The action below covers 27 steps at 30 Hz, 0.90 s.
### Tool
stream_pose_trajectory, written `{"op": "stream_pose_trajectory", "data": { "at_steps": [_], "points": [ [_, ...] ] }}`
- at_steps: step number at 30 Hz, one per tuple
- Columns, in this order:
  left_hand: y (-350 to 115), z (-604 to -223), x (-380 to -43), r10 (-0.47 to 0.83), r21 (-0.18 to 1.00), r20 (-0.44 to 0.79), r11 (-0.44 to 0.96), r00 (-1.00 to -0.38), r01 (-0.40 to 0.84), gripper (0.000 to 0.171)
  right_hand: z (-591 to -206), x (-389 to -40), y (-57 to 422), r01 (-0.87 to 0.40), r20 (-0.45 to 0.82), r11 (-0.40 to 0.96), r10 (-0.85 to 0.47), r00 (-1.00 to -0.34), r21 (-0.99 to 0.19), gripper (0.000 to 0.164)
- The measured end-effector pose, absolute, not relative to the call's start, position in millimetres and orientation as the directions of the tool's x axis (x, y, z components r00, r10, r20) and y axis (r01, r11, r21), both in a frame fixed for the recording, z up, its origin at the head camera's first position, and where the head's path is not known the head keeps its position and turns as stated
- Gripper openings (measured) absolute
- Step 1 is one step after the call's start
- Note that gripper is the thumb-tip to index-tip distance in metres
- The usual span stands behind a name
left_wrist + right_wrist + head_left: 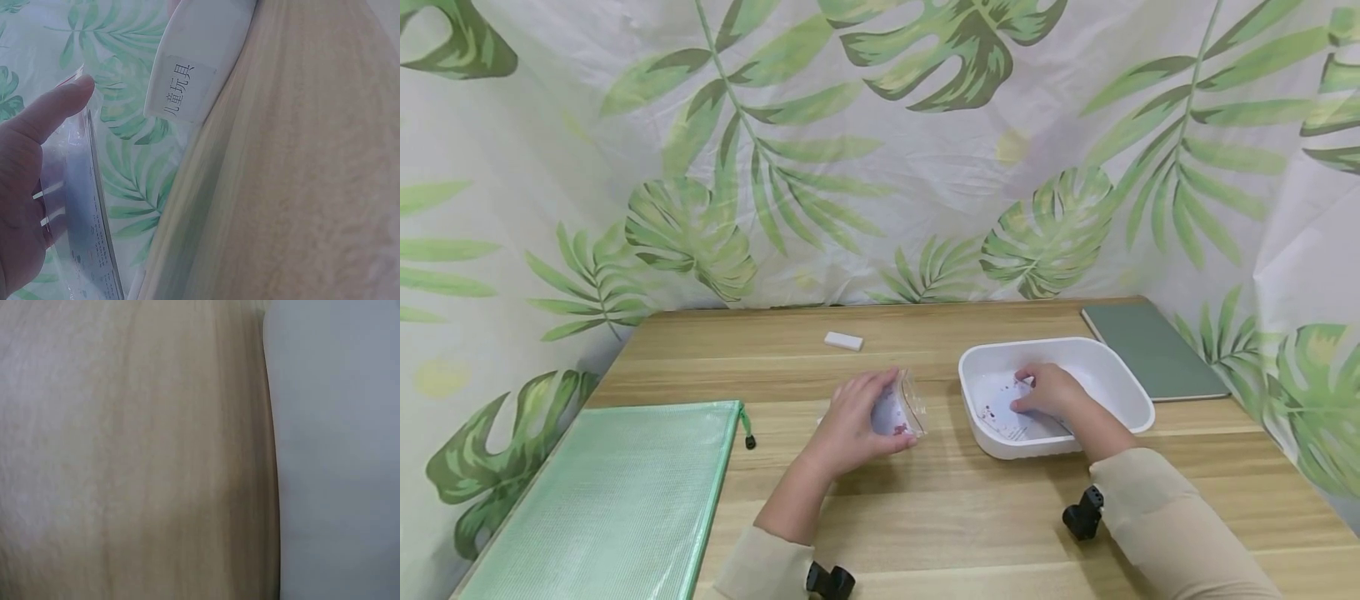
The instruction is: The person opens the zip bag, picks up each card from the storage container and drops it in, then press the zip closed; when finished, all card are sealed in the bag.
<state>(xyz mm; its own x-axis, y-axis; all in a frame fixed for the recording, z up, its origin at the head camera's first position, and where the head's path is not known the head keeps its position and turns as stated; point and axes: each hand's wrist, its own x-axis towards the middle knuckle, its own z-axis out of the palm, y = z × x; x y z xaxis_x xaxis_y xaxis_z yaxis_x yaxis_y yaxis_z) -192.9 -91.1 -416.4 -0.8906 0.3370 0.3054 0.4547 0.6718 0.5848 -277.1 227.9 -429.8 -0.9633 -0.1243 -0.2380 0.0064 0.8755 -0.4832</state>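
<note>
The desk (962, 533) is carrying it all, a green mesh pouch (606, 500) lying well left of the white tub (1030, 451), while a dark green notebook (1157, 350) is resting just beyond its right side. Left of the tub, the left hand (853, 425) is gripping a clear bag (897, 408) between thumb and fingers; inside the tub, the right hand (1051, 392) is curving over a flower-printed card (1009, 422), its pinch impossible to tell. A small white block (844, 341) is sitting behind-left of the tub.
</note>
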Motion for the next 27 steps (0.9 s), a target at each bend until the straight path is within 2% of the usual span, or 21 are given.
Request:
{"op": "stream_pose_trajectory", "data": {
  "at_steps": [7, 15, 22, 27],
  "points": [
    [-92, -417, -193, 0.339, 0.582, 0.305, 0.673, -0.890, 0.456, 0.089, -429, -278, 228, 0.065, -0.255, 0.853, -0.081, -0.964, -0.518, 0.053],
    [-93, -416, -194, 0.341, 0.585, 0.300, 0.671, -0.891, 0.454, 0.088, -411, -273, 237, 0.085, -0.210, 0.739, -0.078, -0.975, -0.668, 0.037],
    [-93, -415, -194, 0.337, 0.583, 0.306, 0.673, -0.890, 0.455, 0.089, -390, -260, 242, 0.062, -0.136, 0.684, -0.055, -0.989, -0.726, 0.039],
    [-94, -415, -194, 0.337, 0.586, 0.301, 0.673, -0.892, 0.452, 0.088, -377, -247, 242, 0.075, -0.084, 0.615, 0.015, -0.996, -0.785, 0.042]
  ]
}}
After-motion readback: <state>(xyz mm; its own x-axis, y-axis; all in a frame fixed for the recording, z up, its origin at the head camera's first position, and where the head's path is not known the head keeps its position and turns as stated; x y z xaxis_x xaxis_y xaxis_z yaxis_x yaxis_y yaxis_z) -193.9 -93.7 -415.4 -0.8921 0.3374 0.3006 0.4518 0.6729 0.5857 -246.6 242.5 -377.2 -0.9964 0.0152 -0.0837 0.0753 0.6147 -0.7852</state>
